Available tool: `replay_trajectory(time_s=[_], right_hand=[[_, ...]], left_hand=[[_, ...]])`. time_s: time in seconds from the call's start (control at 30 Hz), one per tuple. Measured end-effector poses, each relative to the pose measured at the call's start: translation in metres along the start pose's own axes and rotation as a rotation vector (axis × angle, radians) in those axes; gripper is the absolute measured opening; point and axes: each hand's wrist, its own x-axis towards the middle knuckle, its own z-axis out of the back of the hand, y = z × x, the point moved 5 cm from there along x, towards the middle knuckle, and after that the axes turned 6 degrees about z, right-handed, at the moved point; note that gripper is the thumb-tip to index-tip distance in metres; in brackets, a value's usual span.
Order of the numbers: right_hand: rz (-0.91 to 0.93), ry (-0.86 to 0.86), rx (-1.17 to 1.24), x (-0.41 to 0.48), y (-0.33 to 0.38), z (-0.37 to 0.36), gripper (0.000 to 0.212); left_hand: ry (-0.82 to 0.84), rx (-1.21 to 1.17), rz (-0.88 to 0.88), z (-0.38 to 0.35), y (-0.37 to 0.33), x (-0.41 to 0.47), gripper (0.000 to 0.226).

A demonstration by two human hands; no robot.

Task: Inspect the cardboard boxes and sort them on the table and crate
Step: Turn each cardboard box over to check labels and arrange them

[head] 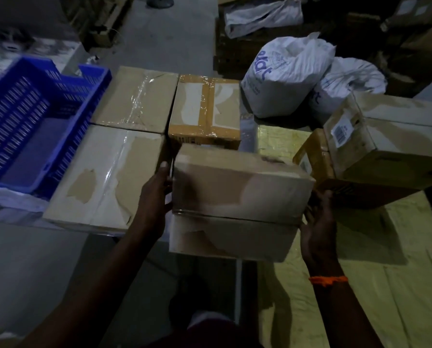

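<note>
Fingers [310,217] on a lifted cardboard box [240,187] — long axis left to right.
Right hand [315,229] presses straight fingers flat on its right end; left hand [157,194] meets the left end, thumb up, its fingers hidden — grip unclear. It hangs before the taped box [204,111], blue crate [21,121] far left.

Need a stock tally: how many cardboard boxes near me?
6: held box between left hand and right hand; three boxes left of and behind it; two boxes at right. Background may hide more.
</note>
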Motion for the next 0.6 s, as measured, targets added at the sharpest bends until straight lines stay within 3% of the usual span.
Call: replay_trajectory(time_s=[0.17, 0.27, 0.43, 0.53, 0.6], right_hand=[[0.02, -0.022, 0.075, -0.009, 0.003, 0.009, 0.033], [0.012, -0.02, 0.024, -0.015, -0.009, 0.01, 0.036], [0.034, 0.02, -0.088, -0.024, -0.025, 0.016, 0.032], [0.071, 0.058, -0.163, -0.027, -0.027, 0.022, 0.049], [0.071, 0.056, -0.191, -0.029, -0.029, 0.025, 0.06]], left_hand=[[-0.009, -0.031, -0.03, 0.007, 0.003, -0.005, 0.08], [0.035, -0.021, -0.003, 0.014, 0.021, -0.007, 0.075], [-0.062, 0.14, 0.012, 0.025, 0.046, -0.014, 0.074], [-0.057, 0.162, 0.01, 0.03, 0.054, -0.017, 0.075], [-0.04, 0.177, -0.009, 0.032, 0.056, -0.02, 0.059]])
